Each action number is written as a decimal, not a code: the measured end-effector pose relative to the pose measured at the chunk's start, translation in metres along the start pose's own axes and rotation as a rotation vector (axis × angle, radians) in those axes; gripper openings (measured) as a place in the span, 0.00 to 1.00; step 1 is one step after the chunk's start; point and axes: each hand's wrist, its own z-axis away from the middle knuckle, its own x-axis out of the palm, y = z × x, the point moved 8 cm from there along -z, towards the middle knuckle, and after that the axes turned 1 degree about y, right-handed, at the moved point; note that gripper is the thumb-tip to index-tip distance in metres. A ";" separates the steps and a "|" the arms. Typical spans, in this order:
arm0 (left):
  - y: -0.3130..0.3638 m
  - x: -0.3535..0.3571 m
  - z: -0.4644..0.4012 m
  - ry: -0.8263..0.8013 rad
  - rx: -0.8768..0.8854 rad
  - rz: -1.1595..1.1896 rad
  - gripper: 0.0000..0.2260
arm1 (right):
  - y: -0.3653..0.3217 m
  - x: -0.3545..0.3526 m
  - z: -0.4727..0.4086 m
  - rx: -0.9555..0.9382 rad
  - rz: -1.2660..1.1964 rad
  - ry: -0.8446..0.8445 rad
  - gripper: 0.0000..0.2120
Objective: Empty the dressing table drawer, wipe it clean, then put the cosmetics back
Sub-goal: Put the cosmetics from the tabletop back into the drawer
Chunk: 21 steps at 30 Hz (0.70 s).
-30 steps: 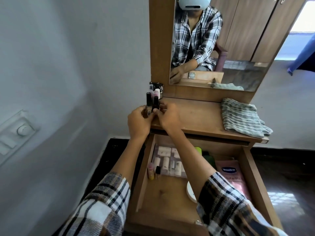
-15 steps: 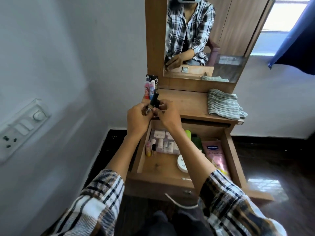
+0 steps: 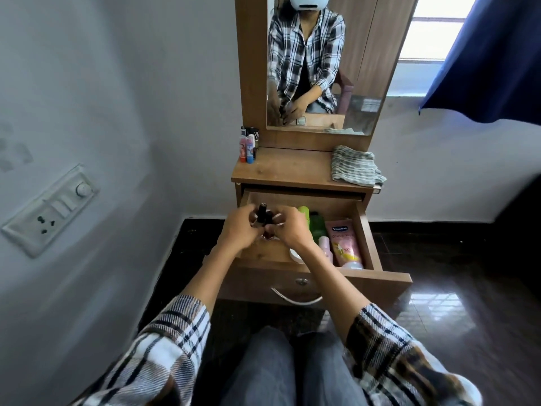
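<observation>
Both hands meet above the open drawer (image 3: 377, 284). The left hand (image 3: 238, 230) and right hand (image 3: 289, 230) together grip small dark cosmetic tubes (image 3: 261, 215). Other cosmetics (image 3: 344, 244) lie in the drawer's right side.

The person wears a loose plaid flannel shirt checked in white, black and brown. The left sleeve (image 3: 164, 344) is pushed up short of the elbow and shows mostly white squares crossed by dark stripes; the right sleeve (image 3: 389, 353) is rolled the same way and carries more brown and black in its checks. Both forearms are bare, and the left hand (image 3: 237, 230) and right hand (image 3: 289, 230) wear no rings or watch. Grey-blue denim trousers (image 3: 292, 370) cover the legs.
</observation>
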 end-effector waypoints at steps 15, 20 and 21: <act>-0.020 0.001 0.002 -0.001 0.084 -0.608 0.07 | 0.020 0.051 -0.009 0.018 0.121 -0.275 0.19; -0.025 0.004 -0.003 -0.001 0.133 -0.725 0.08 | 0.023 0.057 -0.015 -0.004 0.126 -0.263 0.18; -0.025 0.004 -0.004 0.003 0.133 -0.734 0.09 | 0.024 0.056 -0.016 -0.007 0.116 -0.253 0.17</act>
